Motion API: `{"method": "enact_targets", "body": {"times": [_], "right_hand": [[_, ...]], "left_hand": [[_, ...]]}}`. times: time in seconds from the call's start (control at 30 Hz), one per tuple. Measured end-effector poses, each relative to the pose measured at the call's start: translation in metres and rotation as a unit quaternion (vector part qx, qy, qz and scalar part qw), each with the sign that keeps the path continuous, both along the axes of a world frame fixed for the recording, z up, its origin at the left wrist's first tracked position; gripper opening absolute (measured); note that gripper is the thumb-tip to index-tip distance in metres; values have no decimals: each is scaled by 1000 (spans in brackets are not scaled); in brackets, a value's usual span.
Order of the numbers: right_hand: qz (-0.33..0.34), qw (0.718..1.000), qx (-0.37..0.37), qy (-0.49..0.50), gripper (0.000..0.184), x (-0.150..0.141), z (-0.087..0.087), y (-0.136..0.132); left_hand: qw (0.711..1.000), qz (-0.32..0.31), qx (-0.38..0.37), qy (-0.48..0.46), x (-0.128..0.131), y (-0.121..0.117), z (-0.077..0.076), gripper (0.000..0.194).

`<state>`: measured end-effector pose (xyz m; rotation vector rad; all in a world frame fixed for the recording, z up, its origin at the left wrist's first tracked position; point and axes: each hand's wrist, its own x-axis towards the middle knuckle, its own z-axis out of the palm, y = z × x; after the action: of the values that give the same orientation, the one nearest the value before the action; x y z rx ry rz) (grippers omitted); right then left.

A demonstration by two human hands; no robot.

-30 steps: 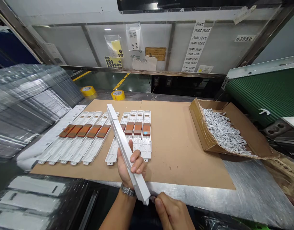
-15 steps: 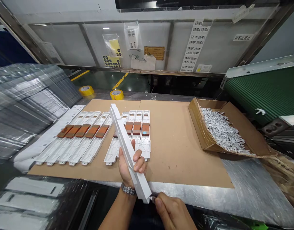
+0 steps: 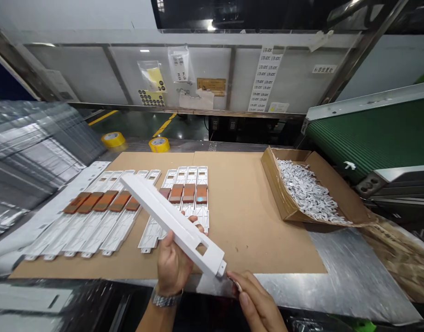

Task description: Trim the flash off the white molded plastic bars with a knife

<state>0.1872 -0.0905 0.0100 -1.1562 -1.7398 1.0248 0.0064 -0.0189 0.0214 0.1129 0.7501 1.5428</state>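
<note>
Left hand (image 3: 173, 267): closed around white plastic rail (image 3: 173, 226), held above cardboard sheet (image 3: 253, 230) | right hand (image 3: 256, 299): fingertips (image 3: 244, 288) pinching small white clip (image 3: 237, 286), near rail's end | laid on sheet: nine orange-padded rails (image 3: 104, 201) | remaining: white clips (image 3: 307, 193) heaped in carton (image 3: 288, 207) on sheet's right

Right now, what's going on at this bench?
A person grips a long white plastic bar in their left hand, tilted across the bench. Their right hand sits just off the bar's end, fingers pinching something small and pale. Behind, rows of white bars with orange-brown pads lie on a cardboard sheet; a cardboard box of small white clips sits right.
</note>
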Motion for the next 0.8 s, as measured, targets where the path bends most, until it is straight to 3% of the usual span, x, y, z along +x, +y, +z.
{"method": "enact_targets", "body": {"times": [0.2, 0.5, 0.8], "right_hand": [[-151, 979, 106, -82, 26, -7, -19, -3], [-199, 942, 198, -184, 28, -13, -28, 1], [-202, 929, 216, -225, 28, -14, -29, 2]], "left_hand": [[991, 26, -29, 125, 5, -6, 2, 45], [986, 51, -42, 155, 6, -7, 9, 47], [986, 43, -57, 152, 7, -7, 13, 51]]}}
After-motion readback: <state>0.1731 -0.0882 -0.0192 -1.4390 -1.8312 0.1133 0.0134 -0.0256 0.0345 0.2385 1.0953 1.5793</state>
